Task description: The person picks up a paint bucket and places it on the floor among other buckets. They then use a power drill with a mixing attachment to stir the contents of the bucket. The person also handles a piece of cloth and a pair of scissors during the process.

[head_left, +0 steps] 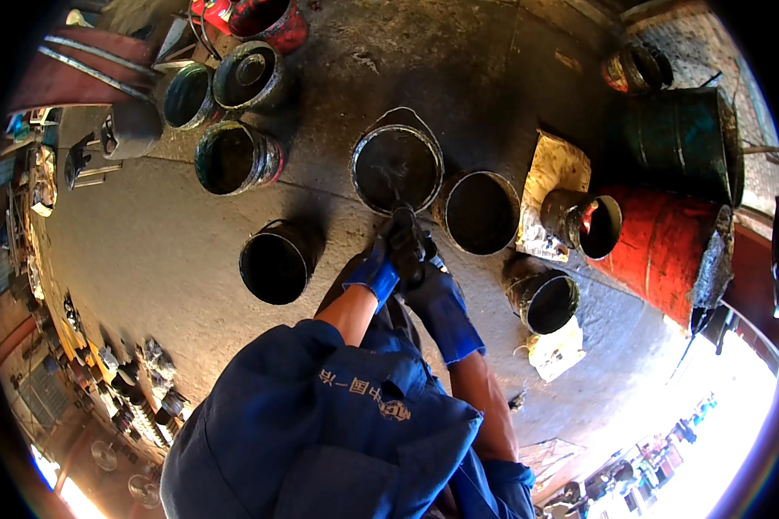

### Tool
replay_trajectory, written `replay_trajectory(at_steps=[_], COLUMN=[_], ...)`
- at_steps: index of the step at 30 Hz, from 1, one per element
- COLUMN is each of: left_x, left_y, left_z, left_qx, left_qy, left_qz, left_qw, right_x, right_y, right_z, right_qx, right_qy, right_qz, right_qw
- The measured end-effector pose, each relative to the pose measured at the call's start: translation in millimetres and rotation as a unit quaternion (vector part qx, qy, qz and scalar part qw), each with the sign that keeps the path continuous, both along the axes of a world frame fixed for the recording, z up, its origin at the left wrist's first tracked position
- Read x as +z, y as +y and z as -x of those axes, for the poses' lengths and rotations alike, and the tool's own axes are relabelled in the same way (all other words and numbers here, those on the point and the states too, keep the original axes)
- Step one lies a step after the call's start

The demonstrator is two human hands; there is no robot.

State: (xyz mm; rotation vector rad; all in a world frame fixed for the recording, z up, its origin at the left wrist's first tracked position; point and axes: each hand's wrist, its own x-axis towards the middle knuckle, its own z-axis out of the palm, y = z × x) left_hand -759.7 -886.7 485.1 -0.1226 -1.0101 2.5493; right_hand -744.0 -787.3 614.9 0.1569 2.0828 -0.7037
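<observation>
Both my hands wear blue gloves with blackened fingers. My left hand (pixel 376 270) and my right hand (pixel 434 298) are closed, close together, around a dark power drill (pixel 404 242) in front of my body. Its front end points into a round bucket (pixel 355 173) with a raised wire handle. Dark material fills the bucket, with a swirl on its surface near the drill. How far the drill's tip reaches in cannot be made out. Right beside this bucket stands another bucket (pixel 517 201) with a dark inside. To the left is a black bucket (pixel 310 248).
Stained buckets (pixel 273 160) stand at the far left. On the right lie a red drum (pixel 658 238) and a dark green drum (pixel 666 138). A can (pixel 563 212) sits by stained cardboard (pixel 556 160), with a smaller bucket (pixel 524 285) nearer me. Clutter lines the left wall.
</observation>
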Motion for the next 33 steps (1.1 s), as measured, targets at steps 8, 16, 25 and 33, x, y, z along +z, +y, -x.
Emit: replay_trajectory(at_steps=[8, 16, 25, 33], left_x=[-8.5, -36.8, -16.3, -29.0], left_y=[8.3, 4.6, 1.0, -0.7], left_z=[-10.2, -19.8, -20.9, -26.4], left_qx=[0.015, 0.008, -0.022, -0.025], left_qy=[-0.022, -0.025, 0.01, -0.028], left_qz=[-0.126, -0.076, -0.006, 0.033], left_qw=[0.992, 0.997, 1.0, 0.999], right_x=[-4.1, -10.8, -6.4, -8.6], right_y=[4.0, 6.5, 6.2, 5.2], right_z=[-1.7, -7.0, -3.6, -1.5], right_qx=[0.004, 0.012, -0.011, -0.024], right_qy=[-0.002, -0.009, -0.007, -0.003], right_qz=[0.002, -0.004, 0.013, 0.03], right_qw=[1.0, 1.0, 1.0, 0.999])
